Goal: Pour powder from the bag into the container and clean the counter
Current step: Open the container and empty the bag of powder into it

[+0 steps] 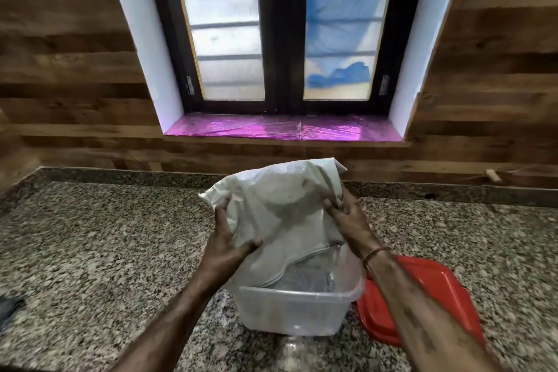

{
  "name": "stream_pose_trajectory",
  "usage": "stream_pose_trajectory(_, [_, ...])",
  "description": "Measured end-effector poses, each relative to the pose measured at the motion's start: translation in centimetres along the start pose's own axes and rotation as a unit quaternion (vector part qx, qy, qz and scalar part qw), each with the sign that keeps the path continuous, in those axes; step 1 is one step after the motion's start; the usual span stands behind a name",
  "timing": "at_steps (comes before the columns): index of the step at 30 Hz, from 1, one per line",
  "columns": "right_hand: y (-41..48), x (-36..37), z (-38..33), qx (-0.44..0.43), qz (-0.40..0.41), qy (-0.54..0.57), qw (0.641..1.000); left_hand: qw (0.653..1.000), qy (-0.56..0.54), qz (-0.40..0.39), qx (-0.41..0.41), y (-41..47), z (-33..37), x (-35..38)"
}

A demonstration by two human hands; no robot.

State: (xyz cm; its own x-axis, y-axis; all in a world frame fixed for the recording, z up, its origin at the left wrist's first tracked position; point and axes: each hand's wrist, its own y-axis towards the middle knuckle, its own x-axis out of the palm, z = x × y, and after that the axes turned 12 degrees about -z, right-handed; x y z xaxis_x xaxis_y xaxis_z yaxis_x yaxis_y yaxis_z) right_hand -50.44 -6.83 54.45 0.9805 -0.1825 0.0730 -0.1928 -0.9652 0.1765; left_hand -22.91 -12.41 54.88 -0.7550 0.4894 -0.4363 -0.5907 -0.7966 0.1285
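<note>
At the centre of the frame we hold the white bag (280, 214) tipped over the clear container (297, 311), its mouth dipping inside the rim. Our left hand (225, 248) is clamped on the bag's left edge, our right hand (351, 220) pinches its right side. The red lid (434, 290) lies just beside the container, lower right. If the slack plastic folds or the mouth slips past the rim, powder could spill onto the granite counter (90, 251); a sudden rush might puff up too.
</note>
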Motion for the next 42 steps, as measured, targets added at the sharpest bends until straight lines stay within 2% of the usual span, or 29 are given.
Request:
stream_pose_trajectory(4, [-0.8,0.0,0.5,-0.007,-0.018,0.017,1.0,0.993,0.112,0.036,-0.004,-0.3,-0.7,1.0])
stream_pose_trajectory(7, [-0.7,-0.7,-0.3,-0.018,-0.036,0.015,0.999,0.99,0.134,0.054,0.011,-0.4,-1.0,1.3])
stream_pose_trajectory(11, [0.2,-0.8,-1.0,0.051,0.004,0.122,0.991,0.994,0.088,0.07,0.007,-0.7,-0.4,1.4])
stream_pose_trajectory(15, [1.3,-1.1,-1.5,0.052,-0.032,0.219,0.974,0.996,0.018,0.086,0.008,-0.8,0.0,1.1])
stream_pose_trajectory(23, [3.4,-1.3,-1.0,0.16,0.001,0.134,0.978,0.995,0.01,0.1,-0.022,-1.2,-1.0,1.0])
stream_pose_trajectory(27, [4.1,-1.6,-0.3,0.186,0.014,0.147,0.971,0.992,-0.09,0.085,-0.032,-1.1,-0.8,0.9])
stream_pose_trajectory(30, [4.5,-1.4,-0.5,0.149,0.034,0.178,0.972,0.969,-0.218,0.099,-0.054,-0.4,-1.1,0.7])
stream_pose_trajectory(32, [4.6,-1.6,-0.4,0.134,0.048,0.185,0.972,0.939,-0.312,0.128,-0.066,0.3,-1.0,0.2])
stream_pose_trajectory(35, [3.9,-2.1,0.0,0.123,0.041,0.203,0.971,0.879,-0.451,0.127,-0.092,1.0,-0.4,-0.4])
stream_pose_trajectory(38, [3.3,-2.6,-0.2,0.113,0.041,0.239,0.964,0.874,-0.453,0.147,-0.097,1.6,-0.1,-0.6])
stream_pose_trajectory(42, [3.6,-3.8,-1.5,0.115,0.039,0.198,0.973,0.883,-0.426,0.181,-0.078,2.4,0.3,-0.8])
